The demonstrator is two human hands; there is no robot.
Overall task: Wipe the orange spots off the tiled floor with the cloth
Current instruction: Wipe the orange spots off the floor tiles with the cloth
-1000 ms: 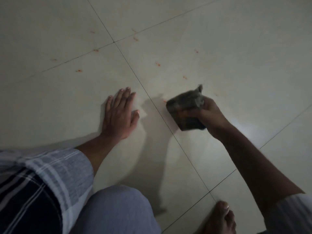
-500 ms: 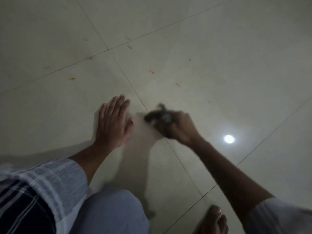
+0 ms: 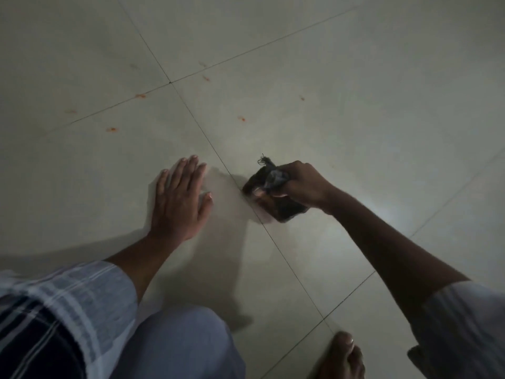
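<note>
Tiled floor (image 3: 355,77): pale, glossy, dimly lit; likely slick under palm.
Left hand (image 3: 179,199): flat on tile, fingers spread, grasping nothing; braces body.
Right hand (image 3: 299,184): clenched around cloth (image 3: 276,195), pressing it onto grout line just beside left hand.
Cloth: dark, soft, limp, light; bunch into wad, grip on top.
Orange spots (image 3: 241,119): small, scattered beyond both hands, not yet wiped.

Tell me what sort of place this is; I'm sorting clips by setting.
Probably a dim room indoors, likely a home. Large pale floor tiles with thin grout lines, a bare foot, and a lamp glare on the glossy tile suggest it. The right hand wipes with a cloth.
</note>
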